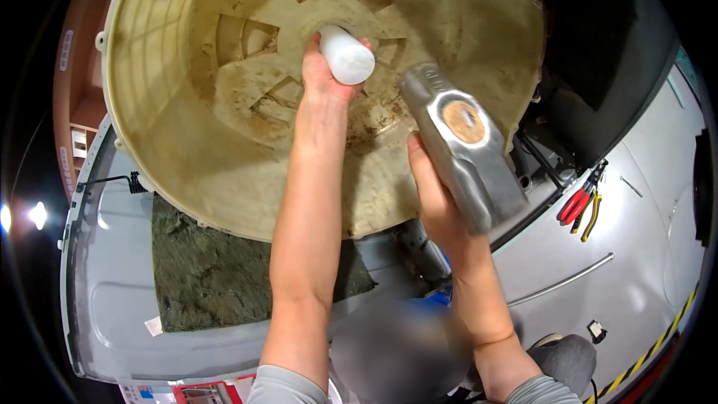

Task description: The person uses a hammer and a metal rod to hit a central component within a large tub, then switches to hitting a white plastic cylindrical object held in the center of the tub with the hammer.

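My left hand reaches inside a large, yellowed plastic washing machine tub and is closed around a white cylindrical rod. The rod stands over the middle of the tub's dirty bottom, its flat round end facing me; its far end is hidden. My right hand grips a heavy hammer, its steel head raised above the tub's right side, right of the rod and apart from it. A round wooden handle end shows in the hammer head. The rest of the handle is hidden behind the head.
A dark green fibrous mat lies under the tub on a grey metal panel. On the floor at right are red-handled pliers, yellow-black pliers, a screw and a bent metal tube. A blurred round shape fills the lower middle.
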Action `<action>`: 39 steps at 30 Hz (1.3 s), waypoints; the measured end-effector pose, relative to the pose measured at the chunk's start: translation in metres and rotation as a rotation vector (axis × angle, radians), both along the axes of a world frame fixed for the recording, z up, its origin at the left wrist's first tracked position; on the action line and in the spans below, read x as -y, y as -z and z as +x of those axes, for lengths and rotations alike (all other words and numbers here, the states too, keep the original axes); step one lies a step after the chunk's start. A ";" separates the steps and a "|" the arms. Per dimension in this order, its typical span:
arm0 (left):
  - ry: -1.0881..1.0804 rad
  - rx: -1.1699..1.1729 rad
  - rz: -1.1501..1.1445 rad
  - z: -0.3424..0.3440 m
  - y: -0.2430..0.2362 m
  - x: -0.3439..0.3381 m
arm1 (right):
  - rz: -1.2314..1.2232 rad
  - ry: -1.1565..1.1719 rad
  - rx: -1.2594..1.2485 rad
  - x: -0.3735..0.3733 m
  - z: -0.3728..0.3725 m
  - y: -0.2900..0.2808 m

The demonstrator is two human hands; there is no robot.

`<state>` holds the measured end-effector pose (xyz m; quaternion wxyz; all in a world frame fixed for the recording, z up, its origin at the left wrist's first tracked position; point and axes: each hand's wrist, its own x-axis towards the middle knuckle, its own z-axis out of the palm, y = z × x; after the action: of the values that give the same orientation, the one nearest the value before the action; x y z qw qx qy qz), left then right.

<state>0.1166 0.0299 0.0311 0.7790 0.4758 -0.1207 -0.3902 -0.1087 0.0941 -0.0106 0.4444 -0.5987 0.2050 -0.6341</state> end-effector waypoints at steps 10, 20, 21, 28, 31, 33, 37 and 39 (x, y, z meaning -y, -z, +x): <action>0.121 0.108 -0.006 0.010 0.002 0.005 | 0.363 -0.216 -0.133 0.024 0.059 0.004; -0.078 -0.154 -0.035 -0.024 0.033 -0.004 | 0.611 -0.294 -0.141 -0.011 0.027 0.046; -0.057 -0.112 -0.035 -0.024 0.037 -0.008 | 0.629 -0.314 -0.145 -0.010 0.025 0.046; 0.069 -0.032 -0.122 0.001 0.027 -0.025 | 0.655 -0.308 -0.125 -0.015 0.015 0.036; 0.023 -0.129 -0.143 -0.001 0.017 -0.021 | 0.624 -0.268 -0.125 -0.015 0.003 0.026; -0.024 -0.168 -0.106 0.000 0.013 -0.023 | 0.538 -0.214 -0.135 -0.017 -0.002 0.020; -0.090 -0.166 -0.079 -0.001 0.008 -0.025 | 0.221 -0.022 -0.120 -0.024 0.001 0.009; -0.084 -0.169 -0.050 0.000 0.008 -0.024 | 0.064 0.082 -0.029 -0.023 0.012 0.006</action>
<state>0.1161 0.0534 0.0233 0.8138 0.4262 -0.0441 -0.3926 -0.0962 0.1174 -0.0166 0.4341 -0.5843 0.2560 -0.6360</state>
